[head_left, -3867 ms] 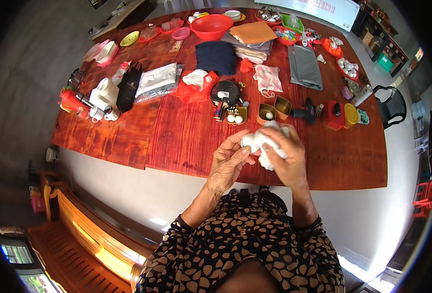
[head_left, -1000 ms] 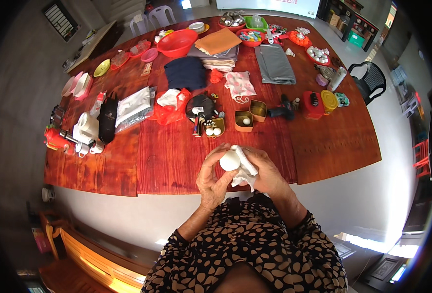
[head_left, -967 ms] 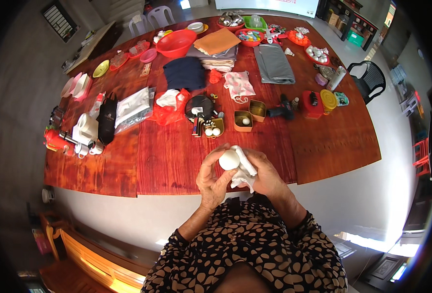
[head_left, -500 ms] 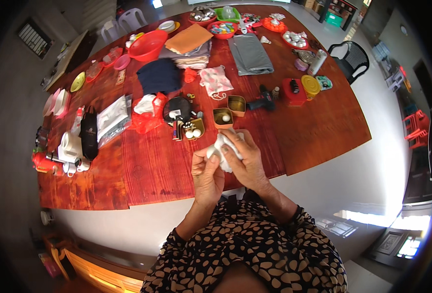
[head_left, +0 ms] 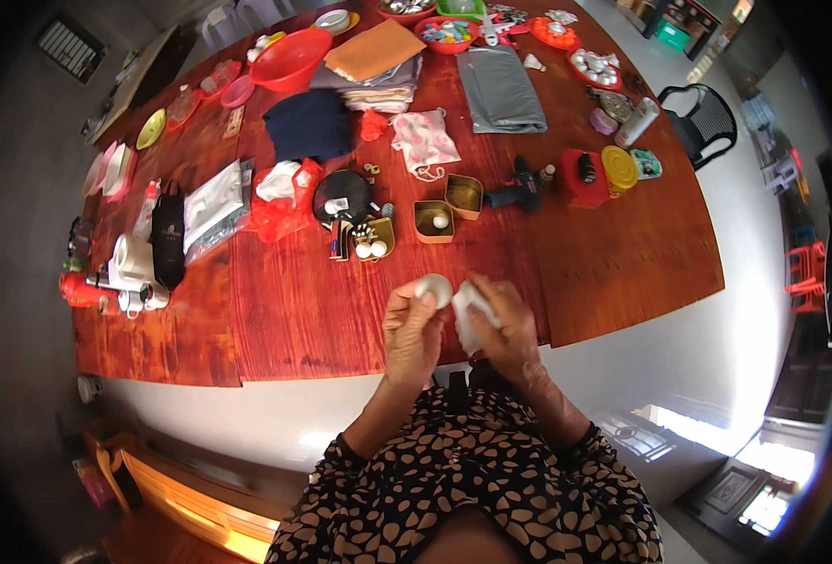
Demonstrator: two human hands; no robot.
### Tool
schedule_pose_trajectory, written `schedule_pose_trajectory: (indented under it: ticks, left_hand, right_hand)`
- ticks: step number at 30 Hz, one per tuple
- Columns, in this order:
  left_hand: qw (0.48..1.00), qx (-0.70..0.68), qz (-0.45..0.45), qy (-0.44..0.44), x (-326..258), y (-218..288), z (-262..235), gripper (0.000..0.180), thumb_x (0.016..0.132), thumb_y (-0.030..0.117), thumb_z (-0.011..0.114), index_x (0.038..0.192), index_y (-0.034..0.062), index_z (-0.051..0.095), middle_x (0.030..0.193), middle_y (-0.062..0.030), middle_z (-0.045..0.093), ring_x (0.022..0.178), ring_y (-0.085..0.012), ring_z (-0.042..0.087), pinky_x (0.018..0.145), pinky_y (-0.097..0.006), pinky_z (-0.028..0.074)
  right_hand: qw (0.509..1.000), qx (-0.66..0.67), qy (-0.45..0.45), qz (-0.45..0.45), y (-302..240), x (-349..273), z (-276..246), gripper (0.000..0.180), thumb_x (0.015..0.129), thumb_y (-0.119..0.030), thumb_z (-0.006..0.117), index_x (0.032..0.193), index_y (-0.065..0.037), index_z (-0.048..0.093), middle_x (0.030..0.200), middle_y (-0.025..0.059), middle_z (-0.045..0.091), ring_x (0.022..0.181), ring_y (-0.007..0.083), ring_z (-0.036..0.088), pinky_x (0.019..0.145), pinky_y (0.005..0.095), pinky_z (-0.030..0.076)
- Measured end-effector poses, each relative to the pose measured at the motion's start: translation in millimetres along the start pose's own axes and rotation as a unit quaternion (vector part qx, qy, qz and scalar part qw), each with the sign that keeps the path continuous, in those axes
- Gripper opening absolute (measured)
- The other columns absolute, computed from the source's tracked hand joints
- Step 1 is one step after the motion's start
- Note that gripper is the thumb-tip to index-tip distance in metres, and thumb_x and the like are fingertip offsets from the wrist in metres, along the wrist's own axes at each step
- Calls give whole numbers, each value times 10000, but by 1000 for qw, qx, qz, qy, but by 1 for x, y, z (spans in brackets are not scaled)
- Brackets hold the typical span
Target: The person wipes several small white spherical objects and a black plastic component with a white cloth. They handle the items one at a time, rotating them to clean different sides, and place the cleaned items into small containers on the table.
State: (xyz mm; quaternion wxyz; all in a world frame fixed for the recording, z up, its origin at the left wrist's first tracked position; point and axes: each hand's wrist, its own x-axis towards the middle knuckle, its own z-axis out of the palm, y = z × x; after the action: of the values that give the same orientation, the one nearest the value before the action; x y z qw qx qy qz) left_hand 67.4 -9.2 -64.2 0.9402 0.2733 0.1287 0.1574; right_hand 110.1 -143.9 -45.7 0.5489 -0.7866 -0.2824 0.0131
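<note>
My left hand (head_left: 412, 331) holds a small white rounded object (head_left: 433, 289) at its fingertips, over the near edge of the red wooden table (head_left: 284, 310). Beside it, my right hand (head_left: 502, 324) grips a crumpled white cloth (head_left: 469, 313). The two hands are close together, almost touching. Just beyond them on the table stand small gold tins: one with white balls (head_left: 376, 242), one with a single white ball (head_left: 432, 221) and another gold tin (head_left: 464, 195).
The table is crowded: a black cordless drill (head_left: 518, 191), a red bag (head_left: 280, 199), a round black case (head_left: 343, 195), folded cloths (head_left: 375, 66), a grey sheet (head_left: 501, 89), a red bowl (head_left: 293, 58), a white jug (head_left: 132, 266). A black chair (head_left: 707, 120) stands at right.
The hands have drawn slightly apart: the white rounded object now sits in my left fingers, the cloth bunched in my right. My head view has shifted over the table.
</note>
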Motion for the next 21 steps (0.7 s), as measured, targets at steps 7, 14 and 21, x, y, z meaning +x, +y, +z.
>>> schedule_pose_trajectory:
  ticks: [7,14,21]
  left_hand:
    - [998,53,3,27,24,-35,-4,207,832,24,655,1014,35,556,966,-70,637,869,-119,598,784,-252,502]
    - [953,206,-53,217,79,-78,-56,320,783,193,744,1001,42,564,923,-43,634,849,-96,596,676,-214,459]
    - [859,423,14,289,168,-137,-161,424,734,243,772,1054,37,586,954,-70,641,827,-142,637,634,-275,492]
  right_hand:
    - [954,189,-88,214,25,21,-7,349,917,-157,503,1218,18,509,953,89,586,852,138,554,723,279,455]
    - [951,127,-205,196,53,14,-5,337,879,-66,526,1202,32,510,986,106,557,873,190,562,768,291,451]
    - [958,43,-175,222,99,35,-35,337,835,-53,557,1161,30,542,1013,181,567,890,292,592,775,350,470]
